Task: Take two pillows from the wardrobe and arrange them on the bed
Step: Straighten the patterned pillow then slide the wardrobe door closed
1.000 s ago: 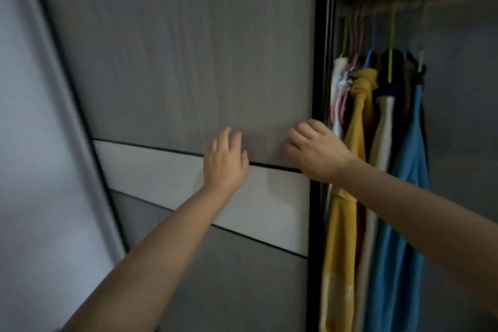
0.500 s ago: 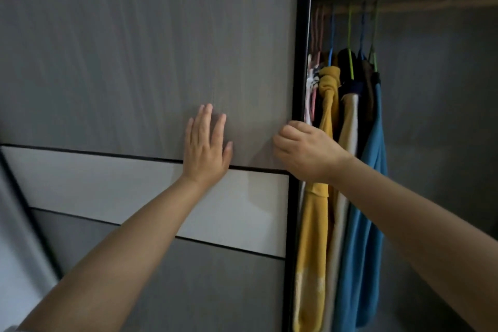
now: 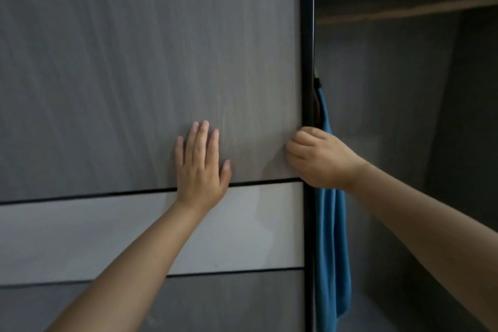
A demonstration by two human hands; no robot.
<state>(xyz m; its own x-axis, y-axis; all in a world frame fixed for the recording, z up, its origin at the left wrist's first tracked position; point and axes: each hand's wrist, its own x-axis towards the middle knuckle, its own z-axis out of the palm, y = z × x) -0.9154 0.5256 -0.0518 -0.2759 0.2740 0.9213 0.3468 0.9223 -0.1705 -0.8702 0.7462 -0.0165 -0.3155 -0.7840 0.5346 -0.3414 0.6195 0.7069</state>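
Note:
A grey sliding wardrobe door (image 3: 134, 75) with a pale band across it fills the left and middle of the head view. My left hand (image 3: 200, 167) lies flat on the panel, fingers spread and pointing up. My right hand (image 3: 320, 160) is curled around the door's black right edge (image 3: 307, 62). To the right of that edge the wardrobe interior (image 3: 390, 143) is dark. No pillow and no bed are in view.
A blue garment (image 3: 332, 250) hangs just behind the door's edge, below my right hand. A wooden rail or shelf edge (image 3: 404, 9) crosses the top of the open section. The interior's right wall (image 3: 471, 143) is dark grey.
The door has slid to the right under both hands and now covers the yellow, beige and other hanging clothes; only the blue garment still shows. The pale wall at the left has left the view.

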